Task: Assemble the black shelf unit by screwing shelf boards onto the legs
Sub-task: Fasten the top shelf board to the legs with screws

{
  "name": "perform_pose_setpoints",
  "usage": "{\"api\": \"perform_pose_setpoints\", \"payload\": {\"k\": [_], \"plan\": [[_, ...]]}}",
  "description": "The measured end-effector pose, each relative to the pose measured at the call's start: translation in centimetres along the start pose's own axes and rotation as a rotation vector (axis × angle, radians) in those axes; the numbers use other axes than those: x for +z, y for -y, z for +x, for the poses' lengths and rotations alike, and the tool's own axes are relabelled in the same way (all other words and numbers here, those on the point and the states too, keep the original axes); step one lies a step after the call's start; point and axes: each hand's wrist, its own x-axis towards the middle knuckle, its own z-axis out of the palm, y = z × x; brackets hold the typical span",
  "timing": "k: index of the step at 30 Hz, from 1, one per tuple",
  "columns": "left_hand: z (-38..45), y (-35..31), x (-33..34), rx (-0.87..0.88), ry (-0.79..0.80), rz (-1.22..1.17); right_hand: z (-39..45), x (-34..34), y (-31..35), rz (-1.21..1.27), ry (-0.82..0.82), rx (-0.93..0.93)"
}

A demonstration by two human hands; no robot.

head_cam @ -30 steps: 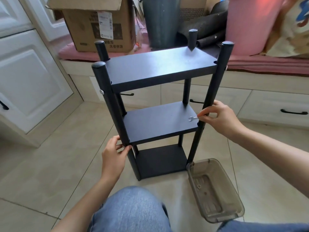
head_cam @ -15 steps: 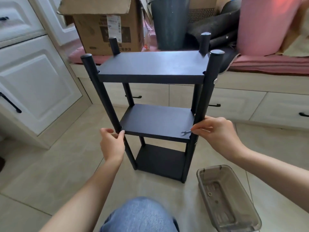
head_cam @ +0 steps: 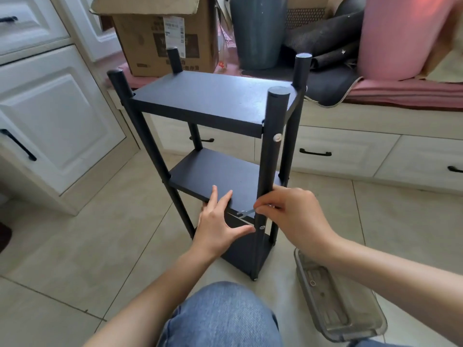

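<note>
The black shelf unit (head_cam: 210,101) stands upright on the tiled floor with three boards fixed between black round legs. My left hand (head_cam: 218,221) lies with straight fingers on the front edge of the middle board (head_cam: 220,176). My right hand (head_cam: 290,216) pinches a small silver wrench (head_cam: 244,213) beside the near right leg (head_cam: 271,156), at the height of the middle board. Silver screw heads show on that leg, one (head_cam: 276,138) by the top board and one (head_cam: 262,227) just below the wrench.
A clear plastic tray (head_cam: 350,321) with small hardware lies on the floor at the lower right. White cabinets (head_cam: 57,116) stand to the left. Behind the unit, a bench with drawers holds a cardboard box (head_cam: 160,36), a grey bin (head_cam: 258,28) and a pink bucket (head_cam: 400,33). My knee (head_cam: 220,319) is at the bottom.
The shelf unit has turned, bringing the right front leg toward me. My left hand left the front left leg and now lies on the middle board. My right hand stayed by the leg with the wrench.
</note>
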Motion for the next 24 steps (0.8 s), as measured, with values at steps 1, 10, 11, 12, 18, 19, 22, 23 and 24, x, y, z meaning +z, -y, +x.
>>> {"api": "perform_pose_setpoints", "payload": {"k": [1,10,11,12,18,19,22,23,24], "plan": [[0.2,0.3,-0.2,0.007,0.018,0.017,-0.1,0.2,0.2,-0.02,0.003,-0.006],[3.3,2.6,-4.1,0.111,0.132,-0.015,0.9,2.9,2.5,0.189,0.018,0.061],[3.5,3.0,-4.4,0.121,0.136,-0.002,1.1,3.0,2.5,0.234,0.032,0.073],[3.6,3.3,-4.6,0.137,0.126,0.015,1.3,3.0,2.4,0.281,0.055,0.084],[1.3,4.5,-2.9,0.157,0.009,0.017,1.7,2.5,-1.3,0.511,0.039,0.148],[0.8,4.5,-2.6,0.145,-0.009,-0.009,1.6,2.4,-1.9,0.527,0.033,0.156],[-0.6,4.1,-1.9,0.126,-0.086,-0.074,0.8,3.0,-3.6,0.575,0.014,0.239],[-1.1,3.9,-1.6,0.121,-0.115,-0.089,0.5,3.4,-4.1,0.593,-0.002,0.293],[-1.6,3.6,-1.4,0.117,-0.134,-0.099,0.2,3.9,-4.6,0.614,-0.025,0.356]]}}
